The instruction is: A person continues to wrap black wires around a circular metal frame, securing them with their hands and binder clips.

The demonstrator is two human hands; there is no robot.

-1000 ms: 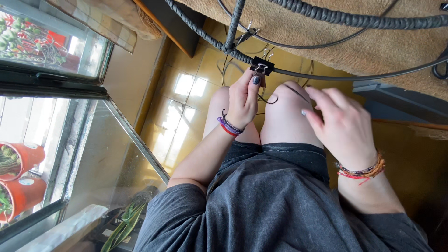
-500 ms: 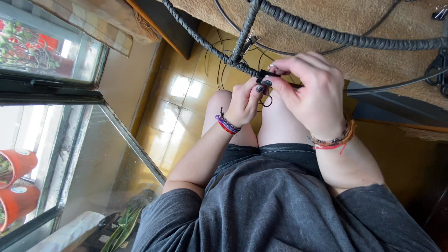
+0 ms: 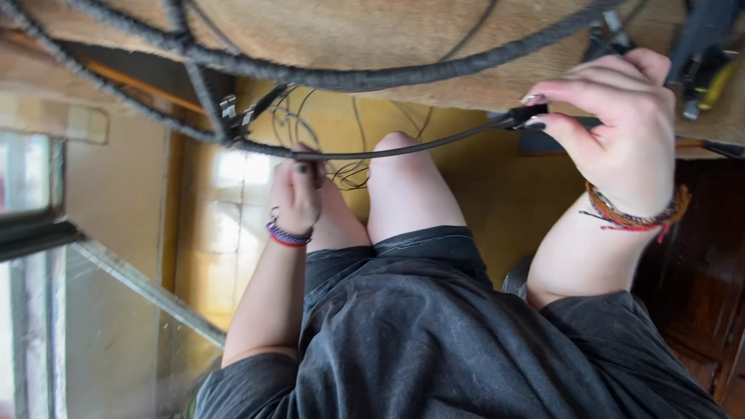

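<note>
Now we hold a thin black cable (image 3: 403,147) stretched between our hands above our knees. Our left hand (image 3: 296,194) has its grip closed around the cable's nine-o'clock end, and our right hand (image 3: 621,128) pinches the three-o'clock end between thumb and fingers. A thick wrapped cable (image 3: 349,77) arcs at twelve o'clock across the tan rug (image 3: 388,31), a metal clip (image 3: 233,116) near it.

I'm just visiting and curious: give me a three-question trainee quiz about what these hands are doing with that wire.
1. True or false: both hands pinch the same thin dark wire.
2. Which hand grips the wire's far end near the tools: A left hand, B right hand?
3. Fill in: the wire stretches above the person's bare ____.

Key: 1 true. 2 B. 3 knees.
</note>
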